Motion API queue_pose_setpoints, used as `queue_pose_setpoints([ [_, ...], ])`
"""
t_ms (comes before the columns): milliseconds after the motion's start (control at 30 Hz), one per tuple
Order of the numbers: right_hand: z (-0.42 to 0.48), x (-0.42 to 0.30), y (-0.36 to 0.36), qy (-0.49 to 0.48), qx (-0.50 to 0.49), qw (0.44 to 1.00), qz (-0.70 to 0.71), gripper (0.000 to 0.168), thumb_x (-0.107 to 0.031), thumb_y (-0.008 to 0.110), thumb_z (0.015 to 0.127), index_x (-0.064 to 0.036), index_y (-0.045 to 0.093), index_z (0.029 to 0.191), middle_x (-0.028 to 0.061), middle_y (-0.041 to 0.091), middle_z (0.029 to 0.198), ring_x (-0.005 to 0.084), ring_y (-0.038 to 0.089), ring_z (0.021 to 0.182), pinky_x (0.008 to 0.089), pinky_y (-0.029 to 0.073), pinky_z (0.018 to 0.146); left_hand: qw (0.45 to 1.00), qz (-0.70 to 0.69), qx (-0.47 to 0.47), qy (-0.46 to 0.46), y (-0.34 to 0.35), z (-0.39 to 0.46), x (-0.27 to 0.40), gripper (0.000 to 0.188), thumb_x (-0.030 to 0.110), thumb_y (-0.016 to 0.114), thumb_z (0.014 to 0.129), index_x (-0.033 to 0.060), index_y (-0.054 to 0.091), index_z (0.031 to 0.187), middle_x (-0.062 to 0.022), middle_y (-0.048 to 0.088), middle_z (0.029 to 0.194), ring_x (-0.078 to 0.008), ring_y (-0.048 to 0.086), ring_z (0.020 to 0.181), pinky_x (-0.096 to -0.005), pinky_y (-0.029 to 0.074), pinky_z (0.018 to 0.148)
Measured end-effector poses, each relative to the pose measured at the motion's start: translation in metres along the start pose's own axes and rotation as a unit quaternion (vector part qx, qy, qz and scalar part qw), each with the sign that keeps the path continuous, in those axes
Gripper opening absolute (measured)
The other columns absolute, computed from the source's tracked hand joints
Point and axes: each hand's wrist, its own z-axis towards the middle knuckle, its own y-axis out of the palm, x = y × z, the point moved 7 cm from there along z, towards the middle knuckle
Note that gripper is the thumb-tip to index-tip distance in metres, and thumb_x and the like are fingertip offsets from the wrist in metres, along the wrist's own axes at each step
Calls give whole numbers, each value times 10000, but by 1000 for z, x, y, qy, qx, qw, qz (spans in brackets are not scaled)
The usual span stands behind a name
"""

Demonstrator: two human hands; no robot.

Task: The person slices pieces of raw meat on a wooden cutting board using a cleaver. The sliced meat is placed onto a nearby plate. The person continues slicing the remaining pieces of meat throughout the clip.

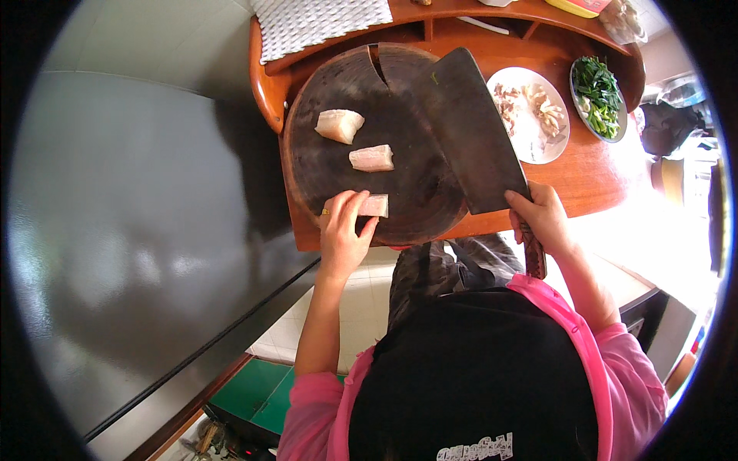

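Note:
A round wooden chopping block (323, 184) with a crack at its far edge bears three pieces of pale raw meat. My left hand (345, 226) grips the nearest meat piece (376, 206) between thumb and fingers, at the block's near left part. Beyond it lie a middle piece (372, 158) and a larger chunk (339, 125). My right hand (539, 216) holds a broad dark cleaver (475, 132) by its handle, thumb on the blade's heel. The blade covers the block's right side, and a green scrap sticks to it.
Right of the block stand a white plate (553, 147) of sliced pale food and a dish of chopped greens (598, 95). A raised shelf (409, 20) with a white woven mat (323, 23) curves along the wooden table's back. A glossy grey panel (144, 230) stands at left.

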Motion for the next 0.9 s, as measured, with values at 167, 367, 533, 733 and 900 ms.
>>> queue_pose_setpoints([
  [167,-2,-4,1,-9,4,1000,-9,236,-179,520,882,-4,477,730,31,493,517,112,495,375,249,382,375,997,-54,-5,-55,0,4,-15,355,1,738,620,28,574,934,-106,574,950,-259,581,853,-341,474,752],
  [367,-3,-2,1,-10,1,1000,11,220,-161,522,872,7,481,737,34,500,523,112,502,384,253,388,381,984,-127,40,-121,2,-8,-21,310,-12,718,661,13,557,924,-64,563,892,-169,561,808,-280,464,709],
  [533,-4,-6,2,-11,-1,1000,-5,218,-160,530,868,10,484,740,31,499,525,110,505,388,253,390,378,910,-349,32,-223,15,-21,-27,270,2,689,725,-2,558,961,-9,551,903,-83,531,810,-227,442,730],
  [733,-5,-7,3,-27,-1,999,-24,177,-135,550,847,26,512,784,31,502,528,108,521,401,258,398,383,876,-398,-17,-272,26,-25,-22,210,53,671,768,6,577,949,-4,553,867,-73,520,721,-222,440,672],
  [900,-11,-22,13,-76,4,990,-120,180,-139,560,834,39,536,841,55,522,539,111,535,408,281,423,402,984,-94,10,-153,10,-14,-15,212,96,690,764,6,591,929,-44,569,847,-96,513,615,-237,424,571],
])
